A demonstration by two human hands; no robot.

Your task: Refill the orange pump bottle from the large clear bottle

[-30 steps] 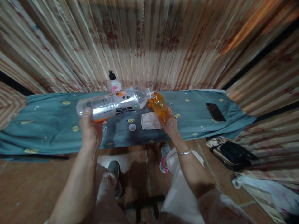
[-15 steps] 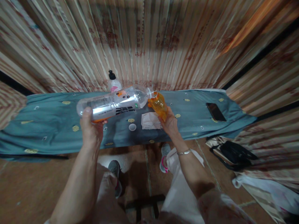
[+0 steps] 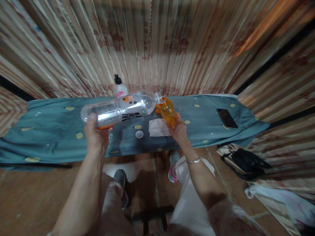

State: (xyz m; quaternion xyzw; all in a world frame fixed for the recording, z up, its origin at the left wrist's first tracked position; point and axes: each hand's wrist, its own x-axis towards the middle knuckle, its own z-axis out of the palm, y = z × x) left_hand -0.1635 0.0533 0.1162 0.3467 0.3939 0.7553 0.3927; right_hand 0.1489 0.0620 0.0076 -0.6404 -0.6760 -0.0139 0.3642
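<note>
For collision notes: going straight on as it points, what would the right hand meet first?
Probably the clear bottle's neck, met by the orange container the right hand holds; depth there is unclear.

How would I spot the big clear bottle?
Find the teal cloth by the pleated curtain. Over it, the left hand grips the clear bottle, tipped nearly flat, its mouth at the orange container in the right hand. Orange label markings set it apart from the black-topped bottle behind.

A silver bracelet [image 3: 194, 161], pale trousers [image 3: 188, 200] and pink-trimmed grey shoes [image 3: 120, 178] are worn
</note>
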